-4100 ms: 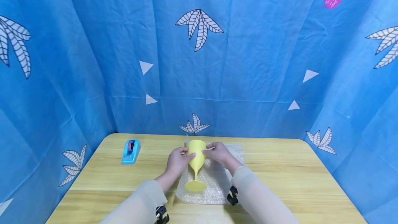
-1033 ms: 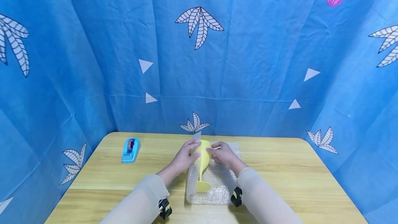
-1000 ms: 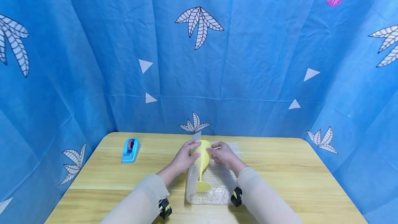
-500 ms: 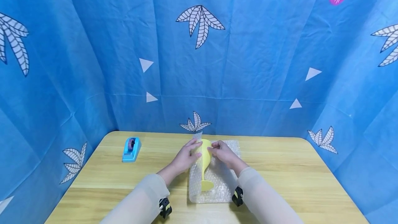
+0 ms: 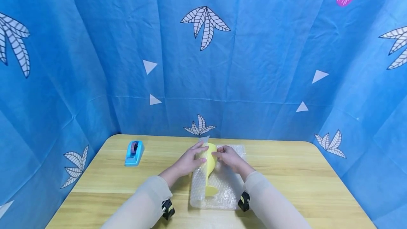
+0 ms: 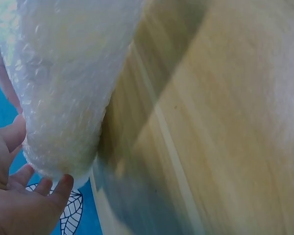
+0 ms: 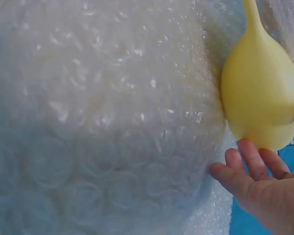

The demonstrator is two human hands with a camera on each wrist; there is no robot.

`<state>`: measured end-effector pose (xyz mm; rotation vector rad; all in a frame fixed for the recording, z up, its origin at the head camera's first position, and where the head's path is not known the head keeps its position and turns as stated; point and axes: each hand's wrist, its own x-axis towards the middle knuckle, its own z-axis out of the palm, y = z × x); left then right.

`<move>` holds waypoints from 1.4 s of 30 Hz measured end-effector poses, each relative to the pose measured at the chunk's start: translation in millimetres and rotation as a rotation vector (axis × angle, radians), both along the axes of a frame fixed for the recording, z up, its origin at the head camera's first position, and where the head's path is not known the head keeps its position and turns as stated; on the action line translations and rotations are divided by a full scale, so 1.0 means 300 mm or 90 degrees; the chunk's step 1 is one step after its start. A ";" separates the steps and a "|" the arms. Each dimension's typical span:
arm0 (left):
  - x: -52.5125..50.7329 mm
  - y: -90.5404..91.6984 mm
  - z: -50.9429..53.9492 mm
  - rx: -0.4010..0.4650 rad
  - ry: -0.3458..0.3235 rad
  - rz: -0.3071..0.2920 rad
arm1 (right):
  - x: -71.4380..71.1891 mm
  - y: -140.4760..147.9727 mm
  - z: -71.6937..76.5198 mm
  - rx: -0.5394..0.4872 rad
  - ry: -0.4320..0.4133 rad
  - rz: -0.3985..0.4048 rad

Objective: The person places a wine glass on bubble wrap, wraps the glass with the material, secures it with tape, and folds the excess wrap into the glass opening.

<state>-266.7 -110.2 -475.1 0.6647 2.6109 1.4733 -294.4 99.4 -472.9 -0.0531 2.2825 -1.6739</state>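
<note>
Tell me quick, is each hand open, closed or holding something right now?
Left hand: holding the raised flap of the bubble wrap.
Right hand: holding the yellow goblet by its bowl.

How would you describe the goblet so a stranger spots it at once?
On the wooden table, find the clear bubble wrap. Between the left hand and the right hand, the goblet lies on its side, partly covered by that wrap, foot toward the person. Solid yellow sets it apart from the see-through wrap and the blue tape dispenser.
</note>
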 end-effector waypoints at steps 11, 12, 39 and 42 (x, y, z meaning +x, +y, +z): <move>0.004 0.010 0.003 -0.057 0.016 -0.008 | -0.006 0.017 0.004 0.073 0.049 0.043; 0.004 0.011 0.003 -0.060 0.018 -0.007 | -0.006 0.018 0.005 0.084 0.055 0.047; 0.012 0.057 0.016 -0.058 0.016 0.008 | -0.012 0.028 0.031 0.065 -0.033 0.024; 0.017 0.060 0.012 -0.020 0.009 0.040 | -0.019 0.032 0.029 0.037 -0.059 0.028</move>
